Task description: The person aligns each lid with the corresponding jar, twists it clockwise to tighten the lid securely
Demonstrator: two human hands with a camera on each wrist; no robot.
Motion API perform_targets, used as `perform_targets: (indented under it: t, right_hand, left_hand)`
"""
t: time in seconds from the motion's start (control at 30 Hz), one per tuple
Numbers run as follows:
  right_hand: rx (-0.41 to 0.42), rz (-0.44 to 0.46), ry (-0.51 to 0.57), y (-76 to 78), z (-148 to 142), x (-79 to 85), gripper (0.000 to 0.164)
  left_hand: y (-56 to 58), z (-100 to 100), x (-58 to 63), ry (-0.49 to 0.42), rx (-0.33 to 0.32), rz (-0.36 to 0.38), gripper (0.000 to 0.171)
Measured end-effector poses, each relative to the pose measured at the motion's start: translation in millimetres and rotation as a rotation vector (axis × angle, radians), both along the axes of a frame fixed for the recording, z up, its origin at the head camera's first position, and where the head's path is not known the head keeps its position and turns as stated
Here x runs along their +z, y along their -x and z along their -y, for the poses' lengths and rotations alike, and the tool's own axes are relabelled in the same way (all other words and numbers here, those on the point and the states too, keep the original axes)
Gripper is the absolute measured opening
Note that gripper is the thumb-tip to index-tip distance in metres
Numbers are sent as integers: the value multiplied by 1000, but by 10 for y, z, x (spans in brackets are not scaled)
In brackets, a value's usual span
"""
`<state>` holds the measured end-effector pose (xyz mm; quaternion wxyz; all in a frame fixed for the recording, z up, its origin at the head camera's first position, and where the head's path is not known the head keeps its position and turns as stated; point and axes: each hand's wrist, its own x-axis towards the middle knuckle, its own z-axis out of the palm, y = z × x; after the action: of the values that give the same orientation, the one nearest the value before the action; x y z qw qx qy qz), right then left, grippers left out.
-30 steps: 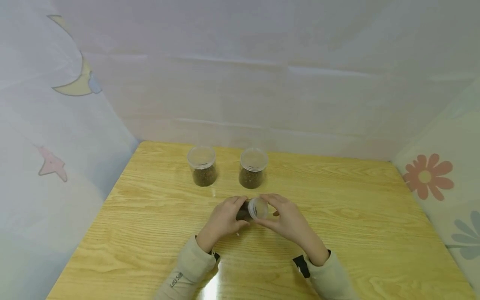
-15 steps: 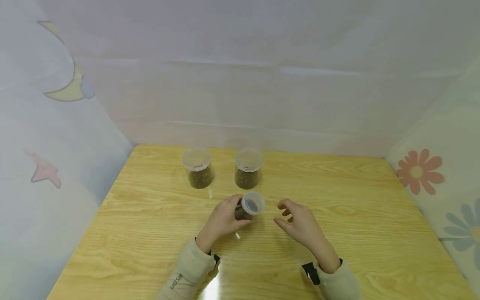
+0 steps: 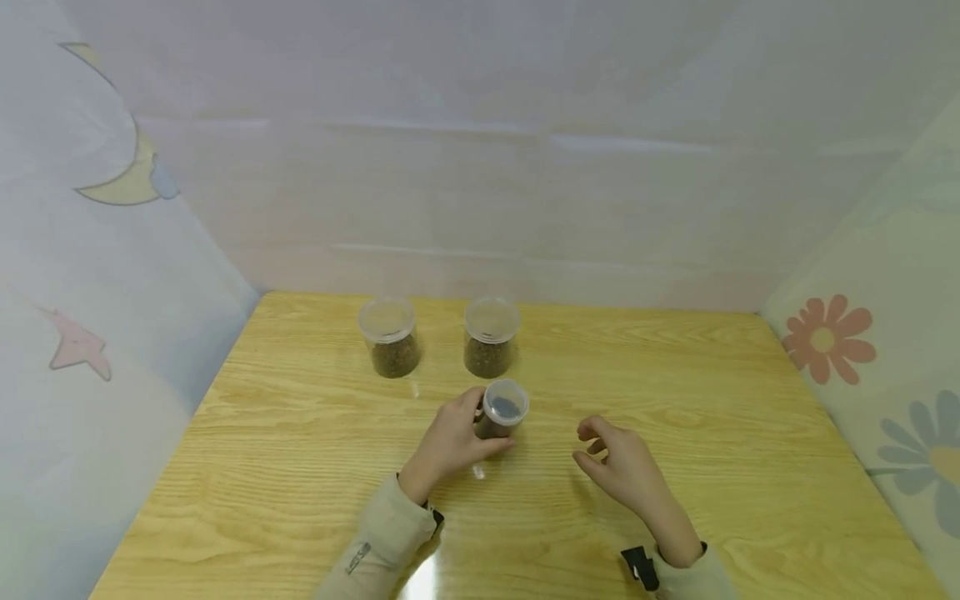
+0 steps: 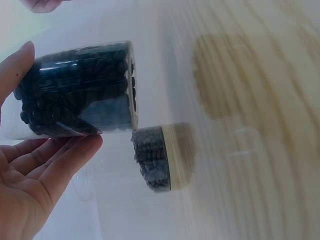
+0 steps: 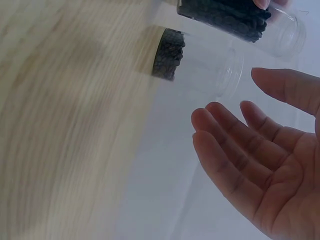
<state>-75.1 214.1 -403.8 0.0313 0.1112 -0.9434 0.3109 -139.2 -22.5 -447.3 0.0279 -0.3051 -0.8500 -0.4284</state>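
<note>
My left hand [image 3: 453, 435] grips a clear jar [image 3: 506, 403] with a translucent top, the thumb on the near side and fingers on the far side. In the left wrist view the held jar [image 4: 80, 92] is well filled with dark, bean-like pieces, and its base seems clear of the tabletop. The jar leans slightly in the head view. To its right, my right hand [image 3: 624, 467] hovers apart from it, fingers loosely bent and nothing between them. The right wrist view shows that hand's palm [image 5: 280, 185] and bent fingers, with the held jar [image 5: 225, 17] beyond.
Two clear lidded jars, a left one [image 3: 395, 340] and a right one [image 3: 491, 340], stand upright farther back, each partly filled with dark pieces. The wooden table [image 3: 712, 400] meets pale hanging sheets [image 3: 480, 183] behind and at both sides.
My right hand has let go of the jar's top and drawn back to the right and nearer. Held in my left hand, the jar has tipped from leaning right to more upright.
</note>
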Motion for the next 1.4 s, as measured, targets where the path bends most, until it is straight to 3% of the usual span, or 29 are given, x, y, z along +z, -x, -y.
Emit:
perform_targets:
  t: [0.3,0.67,1.0,1.4]
  right_hand:
    - [7,25,12,-60,-120,-74,23]
    - [-27,3,3,-144,-235,-87,22]
    - [-58,72,24,-201,-348,-90,23]
    - [-74,126,36,-307,-466,-123,27]
  left_hand:
    - [93,-193,51,-20,-18,77,67]
    - [360,-602,87,4,-57,129,70]
    - [596,-989,143,37,-65,171,74]
    - [949,-1438,-39,-53,-72,212,73]
